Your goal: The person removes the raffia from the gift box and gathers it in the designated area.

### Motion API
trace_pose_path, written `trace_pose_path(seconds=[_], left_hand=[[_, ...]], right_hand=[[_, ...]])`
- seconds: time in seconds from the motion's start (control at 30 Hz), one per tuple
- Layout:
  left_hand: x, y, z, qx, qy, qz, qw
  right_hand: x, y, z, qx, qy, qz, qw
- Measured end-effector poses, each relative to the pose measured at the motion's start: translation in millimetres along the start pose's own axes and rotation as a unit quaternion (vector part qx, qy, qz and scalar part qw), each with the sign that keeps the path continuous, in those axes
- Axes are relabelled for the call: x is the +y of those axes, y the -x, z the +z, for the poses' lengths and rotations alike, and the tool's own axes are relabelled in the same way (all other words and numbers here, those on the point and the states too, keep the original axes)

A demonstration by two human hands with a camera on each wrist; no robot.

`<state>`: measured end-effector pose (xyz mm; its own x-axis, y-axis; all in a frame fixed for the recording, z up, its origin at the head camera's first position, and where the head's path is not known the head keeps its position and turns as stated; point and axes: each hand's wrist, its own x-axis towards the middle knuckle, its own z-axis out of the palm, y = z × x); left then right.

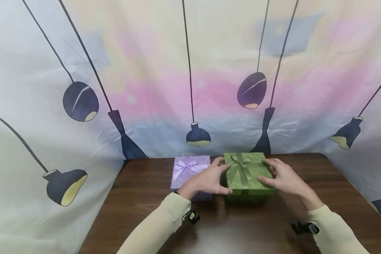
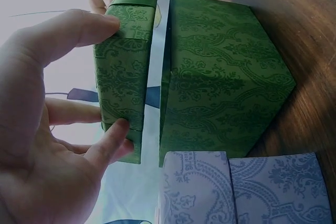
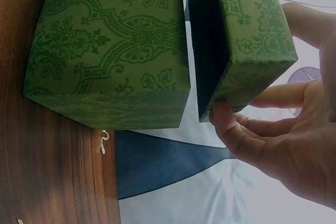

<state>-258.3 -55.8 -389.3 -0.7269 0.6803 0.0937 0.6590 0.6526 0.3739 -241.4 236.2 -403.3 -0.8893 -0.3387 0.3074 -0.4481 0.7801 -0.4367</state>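
Between both hands is the green patterned gift box lid (image 1: pixel 255 171), topped with a green ribbon bow (image 1: pixel 241 164). It is raised just above the open green box base (image 2: pixel 220 77), and a gap shows between them in both wrist views. My left hand (image 1: pixel 209 178) grips the lid's left side, thumb near the front corner. On the opposite side, my right hand (image 1: pixel 285 178) holds the lid with thumb and fingers at its edges. The base stands upright on the table; its inside is hidden.
A lilac gift box (image 1: pixel 176 181) with a lilac bow stands just left of the green one, partly behind my left forearm. Both are on a dark wooden table (image 1: pixel 139 211). A cloth (image 1: pixel 158 88) printed with lamps hangs behind. Small pale scraps (image 3: pixel 104 141) lie on the tabletop.
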Motion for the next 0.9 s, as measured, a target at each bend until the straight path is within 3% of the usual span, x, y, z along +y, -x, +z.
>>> trace_pose_path(seconds=[0.17,0.9], left_hand=[[3.4,7.3,8.8,-0.005,0.011,-0.004,0.9999],[4.1,18.8,5.9,0.021,0.015,0.009,0.9996]], right_hand=[[-1,12.1,3,-0.005,0.004,0.005,1.0],[-15,16.7,-2,0.016,0.007,-0.009,0.9998]])
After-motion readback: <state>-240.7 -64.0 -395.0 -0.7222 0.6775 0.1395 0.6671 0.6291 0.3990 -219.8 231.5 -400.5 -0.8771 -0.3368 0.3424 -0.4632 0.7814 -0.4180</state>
